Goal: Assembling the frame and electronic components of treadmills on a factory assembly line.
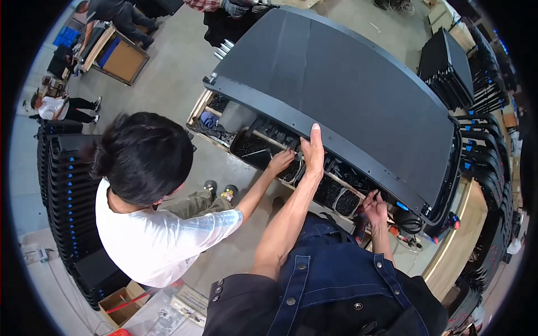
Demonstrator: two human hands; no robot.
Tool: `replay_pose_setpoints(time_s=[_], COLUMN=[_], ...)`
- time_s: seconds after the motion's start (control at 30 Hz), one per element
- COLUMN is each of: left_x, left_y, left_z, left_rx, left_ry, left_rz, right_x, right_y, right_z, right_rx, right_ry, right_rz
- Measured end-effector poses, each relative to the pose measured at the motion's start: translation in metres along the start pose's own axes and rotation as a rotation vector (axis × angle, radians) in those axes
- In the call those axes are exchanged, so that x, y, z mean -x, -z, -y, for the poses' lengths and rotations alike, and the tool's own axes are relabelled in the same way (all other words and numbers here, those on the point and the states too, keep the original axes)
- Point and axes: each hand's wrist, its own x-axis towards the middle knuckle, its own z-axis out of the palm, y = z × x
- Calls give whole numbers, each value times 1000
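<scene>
A long dark-grey deck panel in a metal frame stretches across the view in front of me. My left hand grips its near edge, thumb on top and the other fingers hidden behind the rim. Beneath the same edge, farther right, my right hand is palm up with fingers bent together. Whatever its fingertips hold is too small to make out. Parts trays of small black pieces lie under the deck edge. Just left of my left hand, a co-worker's hand reaches into the trays.
The co-worker in a white shirt leans in close on my left. Stacked black frames line the left side, with more black frames at right. A wooden board edge stands right of me. Other people work at the far left.
</scene>
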Motion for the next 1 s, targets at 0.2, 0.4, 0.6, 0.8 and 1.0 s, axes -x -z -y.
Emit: replay_pose_setpoints(time_s=[0.2, 0.4, 0.6, 0.8, 1.0], left_x=[-2, -2, -2, -3, -11], left_y=[7, 7, 10, 10, 21], left_z=[7, 5, 3, 0, 10], left_rx=[51, 55, 48, 85, 13], left_ry=[-120, -110, -136, -199, -233], left_rz=[-34, 4, 36, 89, 85], right_x=[15, 0, -5, -3, -5], right_y=[-72, -87, -92, -92, -101], right_z=[-18, -10, -13, -12, -22], right_rx=[-417, -433, -407, -390, -333], right_ry=[31, 149, 201, 186, 225], right_rz=[-22, -94, -113, -95, -130])
